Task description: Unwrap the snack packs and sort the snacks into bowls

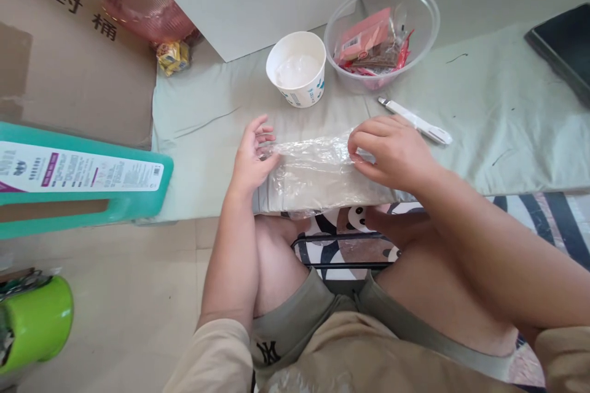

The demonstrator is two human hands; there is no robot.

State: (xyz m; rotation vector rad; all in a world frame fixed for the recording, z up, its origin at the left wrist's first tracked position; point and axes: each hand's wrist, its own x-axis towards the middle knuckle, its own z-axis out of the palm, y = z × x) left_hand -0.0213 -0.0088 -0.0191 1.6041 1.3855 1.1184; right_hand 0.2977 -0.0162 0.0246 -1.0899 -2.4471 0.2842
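Observation:
A crinkled sheet of clear plastic film (313, 175), perhaps a bag, stretches between my two hands along the near edge of the cloth-covered bench. My left hand (252, 156) has its left end between thumb and fingers, with the index finger raised. At the right end, my right hand (391, 150) pinches the film between thumb and curled fingertips. Just past the film stands a white paper cup (302, 89) with something clear and crumpled inside. A white utility knife (417, 121) lies beyond my right hand, partly behind it.
A clear plastic bowl (382, 77) holds several wrapped packets. White (276, 0) and brown boxes (83, 73) stand at the back and left, with a teal jug (138, 196) nearby. A black device (565, 49) lies far right. On the floor is a green bin (43, 319).

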